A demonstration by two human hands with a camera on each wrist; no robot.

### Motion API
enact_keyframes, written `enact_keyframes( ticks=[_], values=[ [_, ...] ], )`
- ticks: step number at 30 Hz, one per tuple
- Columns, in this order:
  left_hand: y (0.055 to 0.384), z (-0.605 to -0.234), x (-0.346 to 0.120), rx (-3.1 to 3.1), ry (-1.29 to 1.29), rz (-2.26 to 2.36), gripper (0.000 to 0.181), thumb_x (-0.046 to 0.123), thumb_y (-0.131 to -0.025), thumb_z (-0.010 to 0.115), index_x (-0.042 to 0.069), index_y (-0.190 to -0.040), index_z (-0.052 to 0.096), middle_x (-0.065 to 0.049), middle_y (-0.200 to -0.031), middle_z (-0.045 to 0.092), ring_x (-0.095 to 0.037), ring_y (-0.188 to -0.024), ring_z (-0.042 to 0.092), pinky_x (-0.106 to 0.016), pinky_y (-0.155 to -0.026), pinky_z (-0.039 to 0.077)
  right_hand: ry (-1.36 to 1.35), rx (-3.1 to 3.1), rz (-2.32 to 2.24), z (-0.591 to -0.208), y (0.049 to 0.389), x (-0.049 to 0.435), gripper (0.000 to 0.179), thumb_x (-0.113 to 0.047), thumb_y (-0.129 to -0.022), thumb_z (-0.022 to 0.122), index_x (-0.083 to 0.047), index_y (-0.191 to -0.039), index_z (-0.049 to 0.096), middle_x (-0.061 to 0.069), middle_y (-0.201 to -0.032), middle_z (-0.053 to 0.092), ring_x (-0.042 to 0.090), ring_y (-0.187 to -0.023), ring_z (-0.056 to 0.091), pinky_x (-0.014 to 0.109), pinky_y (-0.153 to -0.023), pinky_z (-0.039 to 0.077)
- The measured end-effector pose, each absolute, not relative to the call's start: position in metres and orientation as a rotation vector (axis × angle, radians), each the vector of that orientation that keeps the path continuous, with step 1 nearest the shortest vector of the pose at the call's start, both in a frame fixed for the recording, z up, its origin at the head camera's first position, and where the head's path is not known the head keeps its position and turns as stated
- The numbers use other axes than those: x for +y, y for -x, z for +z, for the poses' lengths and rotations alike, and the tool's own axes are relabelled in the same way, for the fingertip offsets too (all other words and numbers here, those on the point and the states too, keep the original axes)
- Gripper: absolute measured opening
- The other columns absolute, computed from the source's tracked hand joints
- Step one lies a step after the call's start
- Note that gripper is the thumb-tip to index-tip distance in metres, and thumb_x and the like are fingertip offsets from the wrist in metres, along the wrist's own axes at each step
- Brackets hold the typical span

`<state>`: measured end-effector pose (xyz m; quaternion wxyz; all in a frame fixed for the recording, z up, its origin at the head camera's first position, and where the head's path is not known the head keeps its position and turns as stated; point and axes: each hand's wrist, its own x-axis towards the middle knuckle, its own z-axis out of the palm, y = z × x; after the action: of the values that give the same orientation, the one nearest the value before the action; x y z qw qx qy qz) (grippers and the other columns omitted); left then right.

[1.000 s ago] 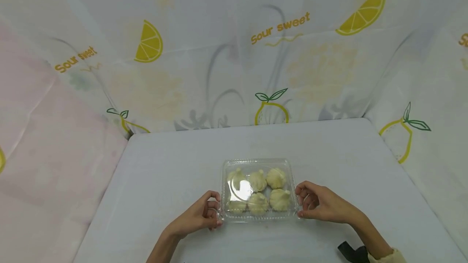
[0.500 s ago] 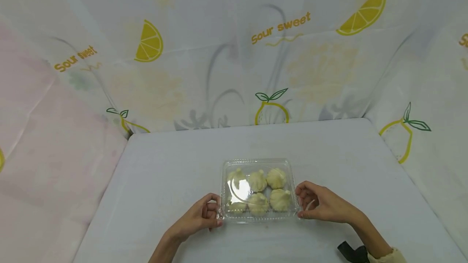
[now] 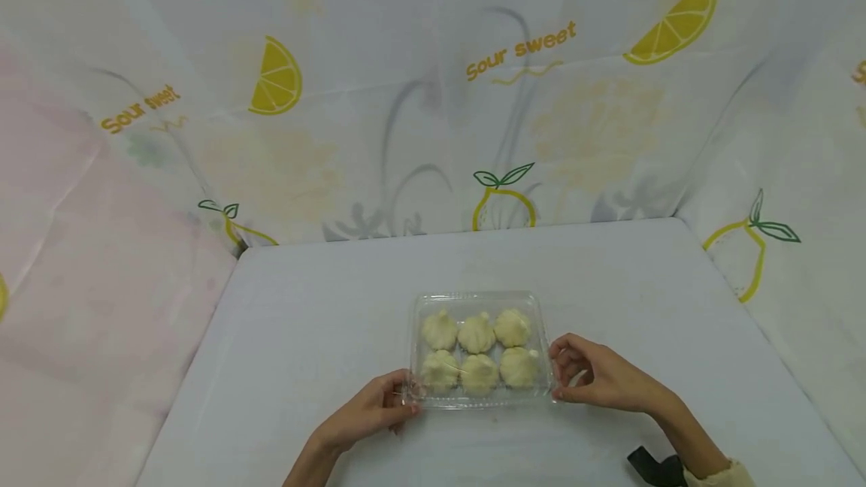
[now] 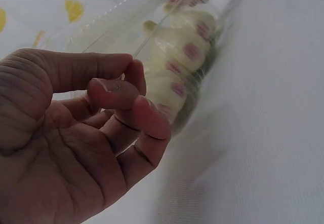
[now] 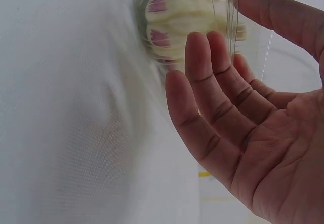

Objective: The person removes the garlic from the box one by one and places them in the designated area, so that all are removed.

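Note:
A clear plastic clamshell box (image 3: 479, 300) with several pale garlic bulbs (image 3: 476, 333) inside lies near the table's front middle, its lid down. Purple patches show on the bulbs in both wrist views. My left hand (image 3: 370, 410) pinches the rim at the box's front left corner between thumb and forefinger; the other fingers curl beneath. On the opposite side, my right hand (image 3: 595, 376) holds the right rim, with the thumb (image 5: 278, 13) at the edge and the fingertips against the side wall. The box's underside is hidden in the head view.
The box rests over a white-covered table (image 3: 325, 299). A printed cloth (image 3: 379, 134) with lemon drawings hangs behind and along both sides. Near the right forearm is a black object (image 3: 655, 466) at the sleeve's end.
My left hand has shifted slightly right, its fingers reaching farther over the box's corner. The bright glare on the lid's left half has gone. My right hand has barely moved.

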<state>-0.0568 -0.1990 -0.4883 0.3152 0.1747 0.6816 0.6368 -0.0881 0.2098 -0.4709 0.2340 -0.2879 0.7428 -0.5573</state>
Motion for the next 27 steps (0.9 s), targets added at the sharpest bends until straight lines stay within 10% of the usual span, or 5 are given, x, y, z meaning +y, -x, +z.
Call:
enact_keyframes(
  ticks=[6,19,27],
  values=[
    [0.055,-0.486,-0.2,1.824,-0.521,1.627,0.03,0.012,-0.101,0.055,-0.002,-0.127,0.049,-0.027,-0.099,0.063,-0.009,-0.066,0.051,-0.02,-0.059,0.044,0.794,2.005,-1.542,-0.474,0.089,0.212,0.043,-0.008,-0.092,0.071,0.007,-0.122,0.045,0.009,-0.091,0.063,0.023,-0.086,0.067,0.038,-0.07,0.057],
    [0.053,-0.482,-0.194,2.41,-0.492,1.542,0.076,0.001,-0.09,0.069,0.017,-0.148,0.023,-0.01,-0.107,0.048,-0.011,-0.076,0.053,-0.026,-0.062,0.049,0.813,1.984,-1.536,-0.472,0.09,0.212,0.046,-0.01,-0.093,0.07,0.009,-0.124,0.042,0.011,-0.092,0.061,0.021,-0.081,0.066,0.037,-0.066,0.056],
    [0.055,-0.475,-0.192,2.751,-0.485,1.335,0.063,0.006,-0.084,0.079,0.023,-0.137,0.049,-0.005,-0.119,0.049,-0.019,-0.085,0.054,-0.025,-0.063,0.048,0.811,1.971,-1.556,-0.474,0.088,0.216,0.061,-0.006,-0.086,0.077,0.007,-0.129,0.036,0.012,-0.093,0.063,0.024,-0.085,0.066,0.037,-0.069,0.057]
  ],
)
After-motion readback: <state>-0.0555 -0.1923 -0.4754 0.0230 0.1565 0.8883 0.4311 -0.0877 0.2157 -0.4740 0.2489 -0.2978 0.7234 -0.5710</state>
